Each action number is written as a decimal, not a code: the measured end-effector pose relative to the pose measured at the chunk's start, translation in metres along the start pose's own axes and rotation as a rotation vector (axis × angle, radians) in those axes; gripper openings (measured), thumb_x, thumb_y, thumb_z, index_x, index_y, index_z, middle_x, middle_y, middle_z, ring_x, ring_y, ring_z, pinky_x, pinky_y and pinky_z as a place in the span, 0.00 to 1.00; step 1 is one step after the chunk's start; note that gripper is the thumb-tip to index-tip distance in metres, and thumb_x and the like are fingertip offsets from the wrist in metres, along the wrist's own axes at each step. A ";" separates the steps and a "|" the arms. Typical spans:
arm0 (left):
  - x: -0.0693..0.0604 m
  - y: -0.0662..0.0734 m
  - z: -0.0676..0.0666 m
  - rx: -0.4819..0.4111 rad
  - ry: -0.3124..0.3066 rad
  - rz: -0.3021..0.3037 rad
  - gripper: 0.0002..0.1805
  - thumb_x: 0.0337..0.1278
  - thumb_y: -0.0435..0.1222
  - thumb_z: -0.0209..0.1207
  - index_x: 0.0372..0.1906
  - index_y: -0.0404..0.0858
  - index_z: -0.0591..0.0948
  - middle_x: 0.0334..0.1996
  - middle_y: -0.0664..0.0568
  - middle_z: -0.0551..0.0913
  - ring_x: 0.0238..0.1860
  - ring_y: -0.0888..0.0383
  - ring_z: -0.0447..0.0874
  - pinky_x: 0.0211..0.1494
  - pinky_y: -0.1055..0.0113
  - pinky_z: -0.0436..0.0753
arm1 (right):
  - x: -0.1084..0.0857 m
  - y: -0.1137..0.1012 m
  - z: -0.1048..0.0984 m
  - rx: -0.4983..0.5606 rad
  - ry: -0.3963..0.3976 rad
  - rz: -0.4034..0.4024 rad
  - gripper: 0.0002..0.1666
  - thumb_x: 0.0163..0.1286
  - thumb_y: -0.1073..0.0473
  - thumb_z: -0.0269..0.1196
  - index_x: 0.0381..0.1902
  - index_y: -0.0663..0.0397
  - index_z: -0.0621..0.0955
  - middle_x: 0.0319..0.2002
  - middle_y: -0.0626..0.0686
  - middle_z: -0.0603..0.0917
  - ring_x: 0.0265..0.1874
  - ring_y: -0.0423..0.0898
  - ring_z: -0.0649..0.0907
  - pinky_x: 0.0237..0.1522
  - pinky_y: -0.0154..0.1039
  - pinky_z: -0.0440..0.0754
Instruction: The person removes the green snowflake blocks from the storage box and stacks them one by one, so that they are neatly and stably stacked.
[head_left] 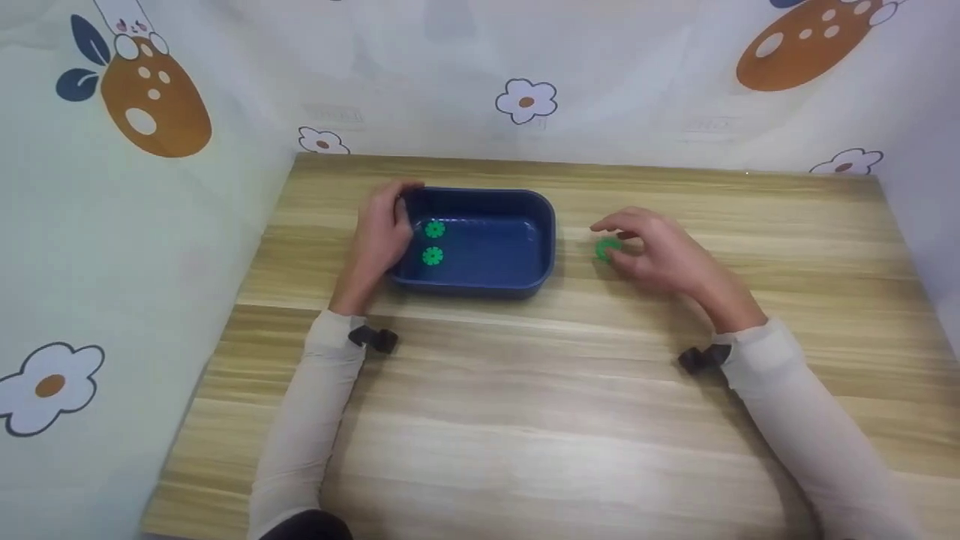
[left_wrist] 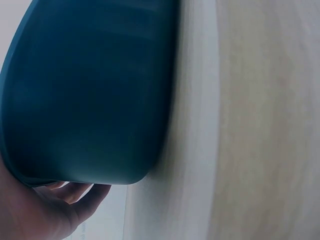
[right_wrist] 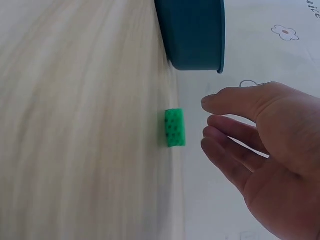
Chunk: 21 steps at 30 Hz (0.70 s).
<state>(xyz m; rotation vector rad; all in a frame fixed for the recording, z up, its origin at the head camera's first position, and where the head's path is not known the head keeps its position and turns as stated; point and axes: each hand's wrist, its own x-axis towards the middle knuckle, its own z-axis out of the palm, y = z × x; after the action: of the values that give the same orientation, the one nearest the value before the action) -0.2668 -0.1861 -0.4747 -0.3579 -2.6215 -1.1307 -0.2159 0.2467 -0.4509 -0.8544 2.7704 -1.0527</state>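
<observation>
In the head view, a deep blue rectangular tub with rounded corners (head_left: pixel 487 251) stands on the wood-grain worktop (head_left: pixel 525 420), nearer its back edge and left of its middle. The left hand (head_left: pixel 381 232) grips the tub's left end by the far corner, thumb over the rim. Inside, near the left wall, lie a green flower-shaped piece (head_left: pixel 434 229) and, just nearer the front, a matching green one (head_left: pixel 433 256). Off the tub's right end, a small bright-green perforated piece (head_left: pixel 602 251) sits on the worktop beneath the right hand (head_left: pixel 660 251).

In the left wrist view, fingers (left_wrist: pixel 90 202) bend round the tub's end wall.

In the right wrist view, the right thumb and fingers are spread apart, beside the perforated piece, without contact.
</observation>
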 end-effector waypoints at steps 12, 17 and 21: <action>0.001 0.001 -0.001 -0.006 -0.007 -0.008 0.23 0.76 0.22 0.46 0.64 0.34 0.85 0.63 0.41 0.87 0.70 0.45 0.82 0.80 0.51 0.75 | 0.029 -0.038 0.016 0.024 0.109 -0.132 0.20 0.72 0.70 0.68 0.61 0.60 0.87 0.59 0.58 0.89 0.61 0.55 0.87 0.60 0.54 0.90; 0.001 0.001 0.000 0.005 -0.005 -0.008 0.23 0.75 0.22 0.46 0.64 0.34 0.85 0.63 0.40 0.88 0.70 0.44 0.82 0.80 0.49 0.75 | 0.043 -0.053 0.031 0.042 0.128 -0.171 0.19 0.74 0.67 0.68 0.61 0.61 0.87 0.58 0.59 0.90 0.58 0.57 0.88 0.60 0.52 0.90; 0.001 0.002 -0.001 0.019 -0.011 -0.015 0.23 0.76 0.23 0.46 0.64 0.35 0.85 0.63 0.41 0.88 0.69 0.44 0.82 0.79 0.49 0.75 | 0.052 -0.062 0.045 0.027 0.137 -0.205 0.18 0.75 0.64 0.68 0.61 0.60 0.87 0.57 0.59 0.91 0.55 0.55 0.89 0.62 0.51 0.88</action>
<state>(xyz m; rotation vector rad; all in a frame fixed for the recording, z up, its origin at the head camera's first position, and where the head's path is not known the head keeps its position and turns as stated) -0.2668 -0.1853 -0.4729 -0.3420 -2.6467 -1.1114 -0.2197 0.1553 -0.4391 -1.1228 2.8179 -1.2206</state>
